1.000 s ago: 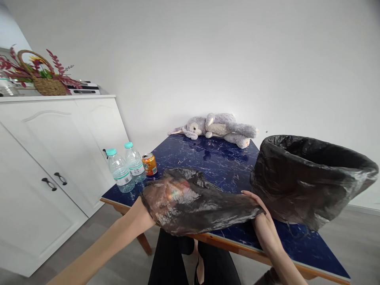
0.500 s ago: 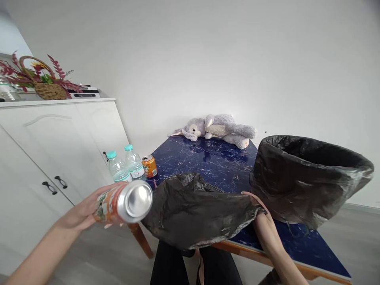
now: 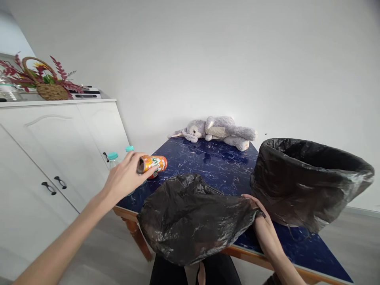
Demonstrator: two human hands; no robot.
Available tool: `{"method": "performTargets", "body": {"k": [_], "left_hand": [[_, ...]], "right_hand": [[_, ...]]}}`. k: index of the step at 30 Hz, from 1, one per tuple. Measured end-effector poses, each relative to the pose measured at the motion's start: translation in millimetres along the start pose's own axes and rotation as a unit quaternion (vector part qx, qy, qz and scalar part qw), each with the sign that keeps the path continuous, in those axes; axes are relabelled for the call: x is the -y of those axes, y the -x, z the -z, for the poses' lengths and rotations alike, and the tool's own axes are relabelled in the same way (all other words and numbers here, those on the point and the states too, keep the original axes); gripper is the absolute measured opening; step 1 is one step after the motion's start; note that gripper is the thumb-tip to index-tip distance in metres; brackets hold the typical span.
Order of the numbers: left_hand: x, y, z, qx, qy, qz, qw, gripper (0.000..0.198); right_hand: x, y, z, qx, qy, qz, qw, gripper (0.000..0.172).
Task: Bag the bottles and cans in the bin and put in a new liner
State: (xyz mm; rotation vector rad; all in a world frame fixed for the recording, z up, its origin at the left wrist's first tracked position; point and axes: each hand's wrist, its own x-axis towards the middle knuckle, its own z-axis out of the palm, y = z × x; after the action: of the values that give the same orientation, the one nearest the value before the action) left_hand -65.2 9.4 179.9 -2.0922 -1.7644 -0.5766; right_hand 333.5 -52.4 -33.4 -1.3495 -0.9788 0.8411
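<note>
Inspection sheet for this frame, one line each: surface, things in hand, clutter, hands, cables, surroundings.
Surface: blue marbled table with a wooden edge.
Things in hand: orange can, held sideways above the table's left edge; black bag, hanging over the near edge.
Clutter: lined bin at right; plush toy at the far end; two bottles, mostly hidden behind the hand.
Hands: left hand grips the orange can; right hand holds the black bag's rim.
Cables: nothing seen.
Surroundings: white cabinet bearing a flower basket; white wall.

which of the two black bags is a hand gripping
The limp bag at the table's near edge, gripped by the right hand; the other bag stands untouched, its mouth stretched round.
</note>
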Motion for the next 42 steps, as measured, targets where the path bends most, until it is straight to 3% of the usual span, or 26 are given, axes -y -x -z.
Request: {"method": "performTargets", "body": {"k": [5,10,15,23,29,34,37,39,42], "left_hand": [[-14,-61,-33.2,0.1,-0.089,-0.038,0.99,0.064],[-9,-103,-73.9,0.159,-0.138,-0.071,0.975,0.06],[-1,-119,-101.1,0.178,-0.158,-0.081,0.968,0.056],[3,-131,-123.6,0.183,-0.175,-0.085,0.964,0.059],[1,-135,-130.0,0.184,-0.16,-0.066,0.967,0.069],[-13,-127,-117.3,0.145,-0.103,-0.102,0.979,0.094],[-25,-106,-102.5,0.133,-0.051,-0.187,0.972,0.066],[-30,-83,-94.3,0.172,0.008,-0.248,0.953,0.052],[-30,-41,-89.6,0.257,0.105,-0.284,0.918,0.058]], "right_hand": [[6,4,0,0.0,0.007,-0.001,1.0,0.058],[7,5,0,0.018,0.018,-0.004,1.0,0.059],[8,6,-3,0.029,0.022,0.01,0.999,0.057],[7,5,-4,0.039,0.014,0.024,0.999,0.053],[8,6,-4,0.048,0.021,0.015,0.999,0.053],[13,7,-5,0.043,0.027,0.009,0.999,0.054],[15,6,-6,0.047,0.035,0.024,0.998,0.053],[17,7,-5,0.053,0.042,0.03,0.997,0.053],[22,15,7,0.077,0.087,0.062,0.991,0.046]]}}
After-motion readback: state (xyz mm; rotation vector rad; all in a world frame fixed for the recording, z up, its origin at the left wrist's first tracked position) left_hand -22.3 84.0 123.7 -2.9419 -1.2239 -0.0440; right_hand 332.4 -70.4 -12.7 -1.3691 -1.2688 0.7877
